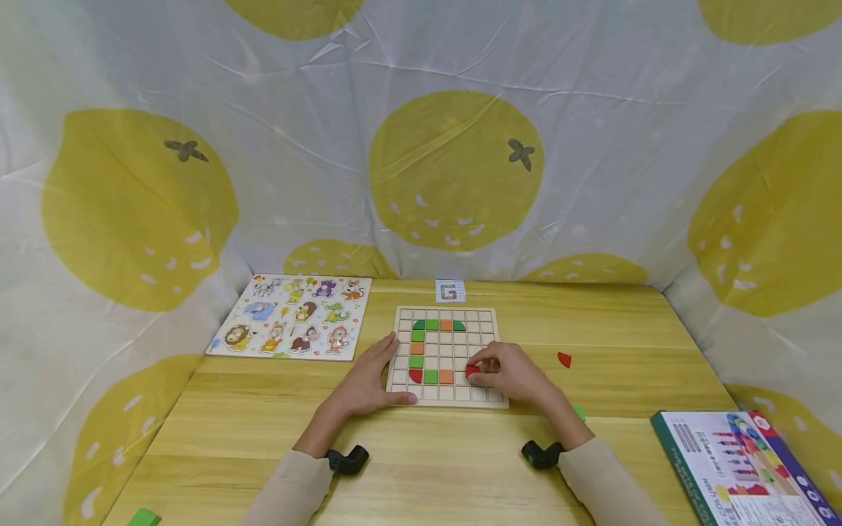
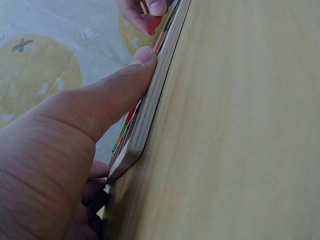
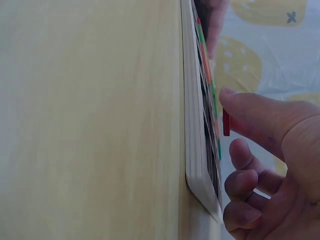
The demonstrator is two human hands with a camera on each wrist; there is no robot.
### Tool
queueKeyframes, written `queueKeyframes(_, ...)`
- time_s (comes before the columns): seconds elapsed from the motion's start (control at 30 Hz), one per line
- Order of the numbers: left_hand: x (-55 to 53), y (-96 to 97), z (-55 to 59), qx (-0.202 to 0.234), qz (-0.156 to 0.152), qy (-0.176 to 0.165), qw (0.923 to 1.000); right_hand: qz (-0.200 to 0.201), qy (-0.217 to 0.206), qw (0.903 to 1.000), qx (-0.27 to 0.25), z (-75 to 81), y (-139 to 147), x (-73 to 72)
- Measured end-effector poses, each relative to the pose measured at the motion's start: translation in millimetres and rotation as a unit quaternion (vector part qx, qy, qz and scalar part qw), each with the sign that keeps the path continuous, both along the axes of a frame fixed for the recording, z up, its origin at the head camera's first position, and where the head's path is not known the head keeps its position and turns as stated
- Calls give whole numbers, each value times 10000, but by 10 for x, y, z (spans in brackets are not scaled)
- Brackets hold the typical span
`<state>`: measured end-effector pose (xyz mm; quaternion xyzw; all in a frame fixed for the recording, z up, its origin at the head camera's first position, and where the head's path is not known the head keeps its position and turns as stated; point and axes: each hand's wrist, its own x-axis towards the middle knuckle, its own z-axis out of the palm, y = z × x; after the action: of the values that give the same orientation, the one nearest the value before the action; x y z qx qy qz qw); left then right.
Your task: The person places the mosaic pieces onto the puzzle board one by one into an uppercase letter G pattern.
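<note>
A wooden grid board [image 1: 447, 394] lies on the table with coloured pieces in its cells: green and orange squares, dark green rounded corners at the top and a red rounded corner [image 1: 415, 376] at the lower left. My left hand [image 1: 368, 380] rests at the board's lower left corner, thumb on the front rim [image 2: 142, 120], fingers stretched along the left side. Over the lower right cells, my right hand [image 1: 506, 371] pinches a small red piece [image 3: 226, 123] between thumb and fingertips. In the right wrist view the piece is held edge-on, slightly apart from the board surface.
Behind the board lies a small pattern card [image 1: 450, 291]. An animal puzzle board [image 1: 289, 318] is at the left. To the right are a loose red piece [image 1: 564, 359], a green piece [image 1: 579, 413] partly hidden by my wrist, and a box [image 1: 743, 467]. A green block [image 1: 143, 518] sits near left.
</note>
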<state>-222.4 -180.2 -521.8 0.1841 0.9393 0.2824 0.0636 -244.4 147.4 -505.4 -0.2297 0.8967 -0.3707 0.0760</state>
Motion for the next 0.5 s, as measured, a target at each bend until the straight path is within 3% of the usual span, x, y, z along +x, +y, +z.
queueKeyframes(0.5, -12, -15, -37, 2, -31, 43, 10000, 290, 218, 9993, 24, -57, -126, 18)
